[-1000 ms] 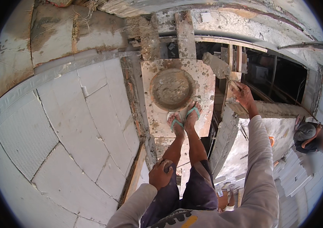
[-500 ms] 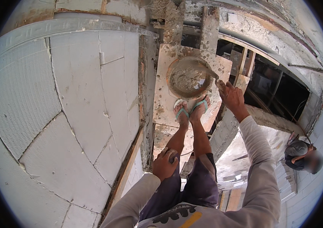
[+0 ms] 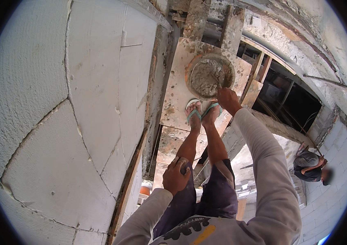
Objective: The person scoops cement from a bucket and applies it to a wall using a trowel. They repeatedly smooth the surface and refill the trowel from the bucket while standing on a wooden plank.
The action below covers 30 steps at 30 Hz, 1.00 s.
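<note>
A round tub of wet grey mortar stands on the spattered board in front of my sandalled feet. My right hand is closed around the handle of a trowel at the tub's near right side. The trowel's blade is down in the mortar and mostly hidden by it. My left hand rests on my left knee, with its fingers apart over the dark shorts and no tool in it.
A wall of pale blocks rises close on my left. The board platform lies on beams. To the right is an open gap with timber beside it. Lower down at the right, another person stands near a block wall.
My right hand has moved left and inward, taking the trowel from the tub's right rim into the mortar. The mortar looks stirred. My left hand stays on the knee; the view has shifted.
</note>
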Tool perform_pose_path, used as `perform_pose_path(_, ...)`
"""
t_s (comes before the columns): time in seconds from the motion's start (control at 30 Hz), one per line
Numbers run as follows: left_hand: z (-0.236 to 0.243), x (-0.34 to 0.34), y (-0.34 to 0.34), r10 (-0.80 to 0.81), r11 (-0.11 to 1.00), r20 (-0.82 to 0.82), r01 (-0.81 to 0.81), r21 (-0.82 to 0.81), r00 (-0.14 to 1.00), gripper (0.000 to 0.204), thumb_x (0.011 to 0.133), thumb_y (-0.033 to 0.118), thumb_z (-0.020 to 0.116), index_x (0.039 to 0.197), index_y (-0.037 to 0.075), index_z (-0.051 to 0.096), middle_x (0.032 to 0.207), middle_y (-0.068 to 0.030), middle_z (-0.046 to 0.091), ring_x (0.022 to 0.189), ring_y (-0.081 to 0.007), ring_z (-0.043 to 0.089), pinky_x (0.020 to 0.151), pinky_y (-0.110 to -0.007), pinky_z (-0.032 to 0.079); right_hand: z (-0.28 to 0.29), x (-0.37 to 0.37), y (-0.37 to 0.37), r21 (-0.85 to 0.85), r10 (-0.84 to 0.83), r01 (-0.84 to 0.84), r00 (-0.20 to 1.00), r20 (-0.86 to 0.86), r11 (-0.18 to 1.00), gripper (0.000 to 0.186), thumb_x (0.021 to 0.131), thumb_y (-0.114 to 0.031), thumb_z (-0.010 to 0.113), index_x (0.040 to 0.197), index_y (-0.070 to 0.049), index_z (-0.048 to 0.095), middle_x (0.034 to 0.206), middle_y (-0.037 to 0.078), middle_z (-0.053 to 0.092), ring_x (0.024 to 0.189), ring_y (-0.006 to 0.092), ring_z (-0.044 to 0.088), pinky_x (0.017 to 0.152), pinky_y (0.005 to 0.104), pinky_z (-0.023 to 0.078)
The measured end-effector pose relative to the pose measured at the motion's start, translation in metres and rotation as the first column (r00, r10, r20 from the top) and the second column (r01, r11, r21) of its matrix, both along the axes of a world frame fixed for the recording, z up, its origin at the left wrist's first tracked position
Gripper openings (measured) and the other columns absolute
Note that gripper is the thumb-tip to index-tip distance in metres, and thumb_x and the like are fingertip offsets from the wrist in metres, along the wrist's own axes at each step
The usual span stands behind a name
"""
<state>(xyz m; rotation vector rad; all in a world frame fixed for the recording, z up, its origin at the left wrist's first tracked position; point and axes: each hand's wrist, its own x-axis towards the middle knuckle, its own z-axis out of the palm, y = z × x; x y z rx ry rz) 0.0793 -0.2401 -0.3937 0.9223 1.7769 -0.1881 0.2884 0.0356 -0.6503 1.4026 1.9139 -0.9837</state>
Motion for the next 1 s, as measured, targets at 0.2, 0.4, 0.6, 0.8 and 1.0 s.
perform_pose_path(0.2,0.003,-0.005,-0.007,0.016,1.000,-0.005,-0.016,0.018,1.000,0.044,0.091,0.032,0.068,0.130,0.010,0.065,0.140,-0.0181,0.059,0.126,-0.0359,0.059,0.106,-0.046,0.049,0.098,0.005,0.043,0.124,0.255,-0.251,0.967,-0.013,0.960,0.031,0.104,-0.027,0.051,0.112,-0.002,0.068,0.091,0.022,0.073,0.084,0.0376,0.073,0.077,0.0491,0.058)
perform_pose_path(0.4,0.001,-0.008,-0.011,0.028,0.999,-0.016,-0.028,-0.020,0.999,0.048,0.090,0.034,0.067,0.132,0.010,0.065,0.143,-0.0182,0.057,0.128,-0.0370,0.058,0.107,-0.046,0.048,0.042,0.007,0.087,0.146,0.269,-0.287,0.954,0.133,0.947,0.023,0.096,-0.016,0.057,0.099,-0.003,0.075,0.096,0.019,0.075,0.093,0.0343,0.075,0.076,0.0454,0.060)
perform_pose_path(0.6,0.007,-0.013,-0.016,0.085,0.995,0.009,-0.085,-0.053,0.996,0.052,0.089,0.037,0.066,0.132,0.008,0.065,0.146,-0.0202,0.056,0.130,-0.0396,0.056,0.109,-0.048,0.047,-0.070,0.022,0.032,0.094,0.643,-0.643,0.765,0.036,0.760,0.016,0.083,-0.018,0.069,0.084,-0.004,0.078,0.087,0.018,0.076,0.080,0.0353,0.075,0.074,0.0456,0.060)
perform_pose_path(0.8,-0.001,-0.015,-0.010,0.077,0.997,-0.018,-0.077,-0.019,0.997,0.049,0.088,0.035,0.068,0.130,0.008,0.067,0.144,-0.0186,0.058,0.127,-0.0395,0.059,0.105,-0.048,0.050,-0.037,-0.003,0.030,-0.563,-0.550,0.480,0.833,0.054,0.673,0.038,0.103,-0.034,0.057,0.087,-0.002,0.070,0.069,0.010,0.066,0.058,0.0224,0.062,0.055,0.0437,0.051)
perform_pose_path(1.0,0.000,-0.012,0.014,0.049,0.998,0.000,-0.049,-0.025,0.999,0.048,0.089,0.033,0.068,0.129,0.008,0.067,0.143,-0.0183,0.058,0.126,-0.0390,0.059,0.104,-0.047,0.051,-0.013,0.002,0.004,-0.710,-0.931,0.626,-0.076,0.357,-0.323,0.024,0.109,-0.029,0.049,0.103,-0.008,0.058,0.075,0.003,0.055,0.049,0.0085,0.046,0.041,0.0236,0.041)
